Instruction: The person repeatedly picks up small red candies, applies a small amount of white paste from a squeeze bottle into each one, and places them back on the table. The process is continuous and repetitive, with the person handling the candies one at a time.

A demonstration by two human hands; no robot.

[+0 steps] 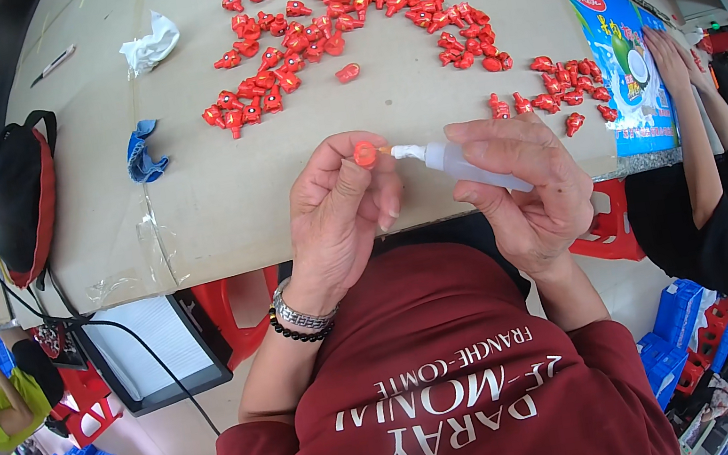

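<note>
- I have the left hand [325, 224] just left of the lower centre of the frame, its thumb and forefinger clamped on a small red piece [365, 155]; the other fingers curl loosely below it.
- That piece sits near the centre of the frame, above the near edge of the worktop [229, 187], with a round, paler end turned toward my camera.
- I have the right hand [537, 190] to the right of it, fingers and thumb clamped around a translucent white squeeze bottle [459, 165].
- The bottle lies nearly level, its white-wrapped neck pointing left; the thin orange tip [383, 150] meets the edge of the piece in my view, though I cannot tell whether they touch.
- Beyond the hands, I see many red figure-like pieces [289, 54] scattered across the top centre, with one single piece [348, 73] apart from them.
- A smaller group of red pieces [562, 80] lies right of centre, beside a blue printed sheet [628, 57].
- At the right, another person's forearm [684, 110] reaches over that sheet.
- Upper left, I make out a pen [54, 65] and a crumpled white tissue [151, 43]; below the tissue lies a scrap of blue cloth [145, 154].
- A black and red bag [40, 207] rests at the left end of the worktop.
</note>
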